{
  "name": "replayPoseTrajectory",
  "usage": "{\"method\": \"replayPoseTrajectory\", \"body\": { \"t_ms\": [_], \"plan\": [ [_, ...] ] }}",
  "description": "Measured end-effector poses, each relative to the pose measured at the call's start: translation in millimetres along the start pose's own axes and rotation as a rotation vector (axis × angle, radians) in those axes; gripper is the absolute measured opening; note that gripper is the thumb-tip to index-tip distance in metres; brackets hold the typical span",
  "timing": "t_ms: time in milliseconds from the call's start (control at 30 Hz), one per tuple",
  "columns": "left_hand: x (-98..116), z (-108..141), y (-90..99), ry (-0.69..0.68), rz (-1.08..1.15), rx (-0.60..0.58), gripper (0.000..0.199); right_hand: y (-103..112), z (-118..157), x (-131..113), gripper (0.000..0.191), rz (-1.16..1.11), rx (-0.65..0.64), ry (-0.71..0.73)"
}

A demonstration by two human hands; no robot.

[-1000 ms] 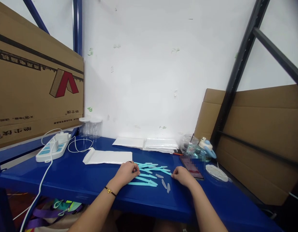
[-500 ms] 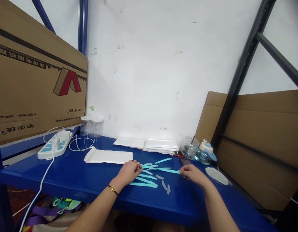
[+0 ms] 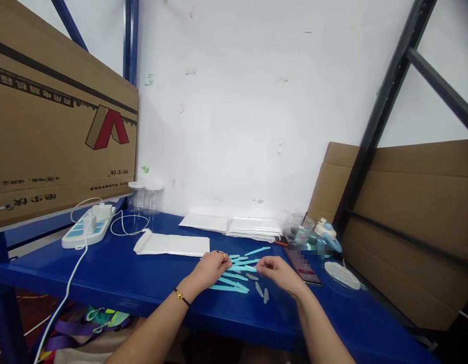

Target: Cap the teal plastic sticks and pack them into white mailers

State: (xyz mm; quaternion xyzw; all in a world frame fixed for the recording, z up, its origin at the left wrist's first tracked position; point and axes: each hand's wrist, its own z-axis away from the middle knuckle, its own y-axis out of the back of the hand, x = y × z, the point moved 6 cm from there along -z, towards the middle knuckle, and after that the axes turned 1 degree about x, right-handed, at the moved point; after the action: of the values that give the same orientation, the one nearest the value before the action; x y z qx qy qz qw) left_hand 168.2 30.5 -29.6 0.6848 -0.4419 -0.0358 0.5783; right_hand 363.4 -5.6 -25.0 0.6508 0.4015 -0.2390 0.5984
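Several turquoise strips (image 3: 234, 289) lie fanned out on the blue table, with small greyish translucent pieces (image 3: 259, 289) at their right. My left hand (image 3: 216, 264) pinches the left end of a turquoise strip. My right hand (image 3: 274, 270) has its fingers closed on the other end of that strip, a short way to the right. The held strip (image 3: 243, 268) stretches between both hands, above the others.
On the blue table (image 3: 150, 288), a white padded envelope (image 3: 177, 245) lies left of the hands, white packets (image 3: 252, 227) behind. A power strip (image 3: 88, 230) stands far left; a phone (image 3: 304, 266), a teapot-like bottle (image 3: 325, 237) and a round white pad (image 3: 342, 275) are right.
My right hand has moved left, closer to my left hand, and the phone behind it now shows. My left hand has shifted slightly right.
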Motion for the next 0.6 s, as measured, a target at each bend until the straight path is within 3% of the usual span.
{"method": "replayPoseTrajectory", "body": {
  "t_ms": [133, 233, 400, 500, 600],
  "plan": [
    [-25, 10, 3.8, -0.007, -0.127, -0.031, 0.029, 14, 1, 43, 0.022, 0.068, 0.026, -0.116],
    [-31, 17, 3.2, -0.037, -0.132, -0.046, 0.021, 24, -3, 65, 0.019, 0.171, 0.036, -0.132],
    [-25, 20, 4.7, -0.057, -0.067, 0.011, 0.016, 34, -33, 66, 0.021, 0.372, 0.175, -0.012],
    [-20, 23, 5.0, -0.098, -0.049, 0.007, 0.020, 26, -50, 67, 0.023, 0.372, 0.139, 0.002],
    [-20, 26, 3.0, -0.117, -0.052, -0.026, 0.022, 22, -57, 73, 0.010, 0.360, 0.095, -0.012]
  ]
}}
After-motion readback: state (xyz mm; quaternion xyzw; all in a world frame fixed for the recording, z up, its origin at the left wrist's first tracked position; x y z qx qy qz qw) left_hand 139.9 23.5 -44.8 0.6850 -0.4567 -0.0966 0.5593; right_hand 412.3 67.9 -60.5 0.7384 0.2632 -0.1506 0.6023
